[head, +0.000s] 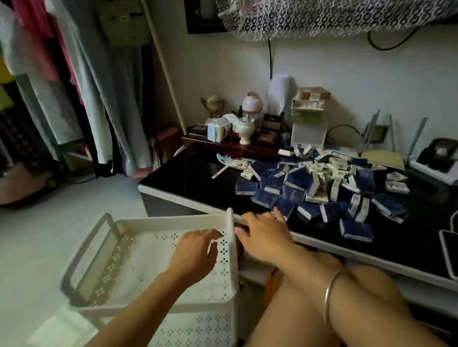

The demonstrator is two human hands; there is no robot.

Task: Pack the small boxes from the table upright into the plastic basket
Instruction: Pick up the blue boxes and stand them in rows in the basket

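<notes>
Head view, left hand [194,250] loose over basket [172,218], right hand [265,235] flat on table [196,180], boxes [316,187] illegible

Single head-worn wide-angle view, forward and down, close above the plastic basket [172,218] and table [196,180].

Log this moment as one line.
basket: no boxes seen | boxes: heaped on table | left hand: over basket, empty | right hand: at table edge, empty

Black glass-topped table [196,175] — heap of small boxes [327,189], wooden tray [229,144], fan [235,163]
</notes>
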